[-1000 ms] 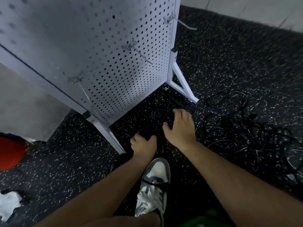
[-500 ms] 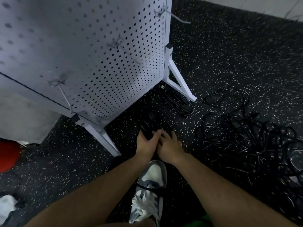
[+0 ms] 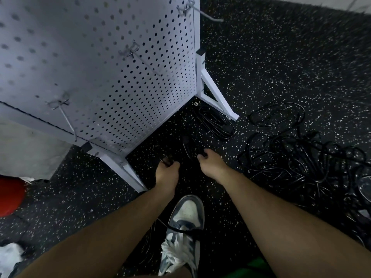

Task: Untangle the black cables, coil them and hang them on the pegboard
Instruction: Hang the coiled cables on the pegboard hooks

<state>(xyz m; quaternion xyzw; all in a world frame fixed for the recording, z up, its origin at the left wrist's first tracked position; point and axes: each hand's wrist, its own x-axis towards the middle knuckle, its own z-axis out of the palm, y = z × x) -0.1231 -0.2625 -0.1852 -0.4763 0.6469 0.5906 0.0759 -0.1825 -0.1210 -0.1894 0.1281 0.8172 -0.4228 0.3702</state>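
Note:
Both hands reach down to the speckled floor in front of the white pegboard [image 3: 112, 81]. My left hand [image 3: 167, 170] grips a bundle of black cable loops. My right hand [image 3: 210, 163] curls round another part of the same black cable [image 3: 188, 146], whose plug end lies between the hands and the board. A coiled black cable [image 3: 217, 123] lies by the board's right foot. A big tangle of black cables [image 3: 301, 157] spreads on the floor to the right. Bare metal hooks [image 3: 132, 54] stick out of the board.
The pegboard stands on white angled feet [image 3: 218, 101], one close to my left hand. My shoe [image 3: 185, 219] is below the hands with a cable running over it. A red object [image 3: 11, 195] sits at the left edge, white cloth at the bottom left.
My hands came together over the cable on the floor, closed on it and have now moved apart, each keeping hold of a part. The view has shifted left and closer.

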